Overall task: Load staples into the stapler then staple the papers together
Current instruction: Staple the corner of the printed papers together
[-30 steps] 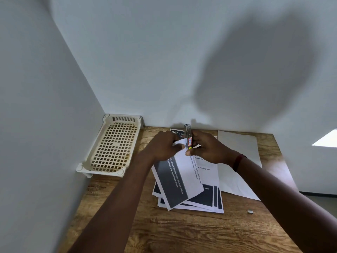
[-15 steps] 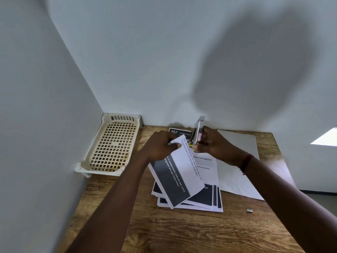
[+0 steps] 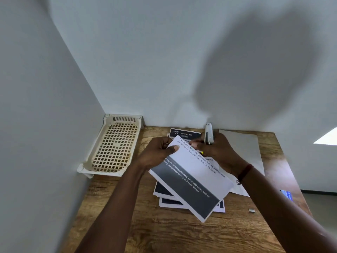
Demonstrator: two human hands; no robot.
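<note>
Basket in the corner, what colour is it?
Cream. The basket has a square-grid lattice bottom, shown best in the head view.

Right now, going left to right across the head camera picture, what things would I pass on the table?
Cream basket → left hand pinching the printed sheet → stapler gripped by the right hand → blank white sheet → small blue thing at the far right.

Wood-grain table; plastic basket; matt paper.
</note>
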